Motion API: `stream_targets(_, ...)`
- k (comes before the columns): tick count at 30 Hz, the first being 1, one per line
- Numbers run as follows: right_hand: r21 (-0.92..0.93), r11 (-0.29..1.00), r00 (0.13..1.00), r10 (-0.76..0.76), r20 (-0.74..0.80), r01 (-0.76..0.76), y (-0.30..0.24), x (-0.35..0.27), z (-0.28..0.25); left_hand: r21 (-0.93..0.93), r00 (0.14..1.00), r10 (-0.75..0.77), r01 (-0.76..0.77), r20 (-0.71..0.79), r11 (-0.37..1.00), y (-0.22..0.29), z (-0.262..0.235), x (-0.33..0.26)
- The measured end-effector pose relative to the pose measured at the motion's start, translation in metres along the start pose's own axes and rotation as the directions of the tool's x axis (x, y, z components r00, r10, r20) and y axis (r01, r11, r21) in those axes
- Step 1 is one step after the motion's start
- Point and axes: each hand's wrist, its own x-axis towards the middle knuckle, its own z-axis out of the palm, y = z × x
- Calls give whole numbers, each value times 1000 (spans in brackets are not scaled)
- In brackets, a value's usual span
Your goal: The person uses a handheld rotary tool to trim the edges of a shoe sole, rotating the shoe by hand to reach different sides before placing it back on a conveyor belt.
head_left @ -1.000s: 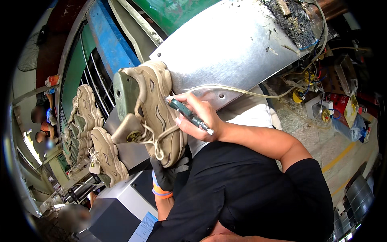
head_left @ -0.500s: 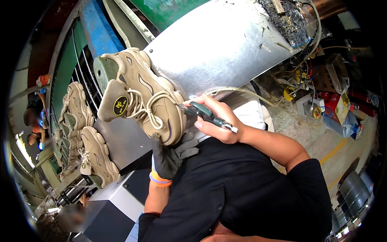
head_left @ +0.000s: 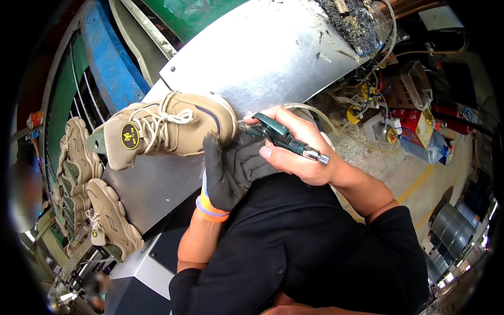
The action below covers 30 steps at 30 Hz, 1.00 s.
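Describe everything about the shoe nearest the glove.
The beige shoe has a leathery-looking toe pointing right, dark trim, pale tied laces and a tongue with a black, yellow-edged oval patch. A green form shows at its heel. It is by the metal plate, gloved left hand touching its toe; whether the tool touches is unclear.

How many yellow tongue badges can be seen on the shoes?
2: a badge on the shoe by the gloved left hand, another badge on the lower shoe at picture left. Other shoes above it may hide more.

A black-and-yellow oval emblem [head_left: 129, 136] marks the tongue [head_left: 119, 158] of the sneaker [head_left: 190, 131].
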Motion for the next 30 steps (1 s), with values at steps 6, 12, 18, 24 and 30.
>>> stream_targets(6,-152,968,962,-225,-157,202,30,6,20,6,994,108,-108,7,994,5,8,30)
stream_targets(12,-320,871,892,-431,-137,372,49,27,33,244,964,261,-267,56,932,10,-15,54)
stream_targets(18,160,984,992,-99,84,84,28,51,-4,403,953,252,-299,166,865,38,-18,36)
stream_targets(24,64,966,941,-226,-251,249,16,43,-79,890,578,730,-446,366,-93,111,-31,-117)
stream_targets(30,29,860,724,-410,-554,509,20,73,-128,891,593,798,299,107,-341,105,-100,-151)
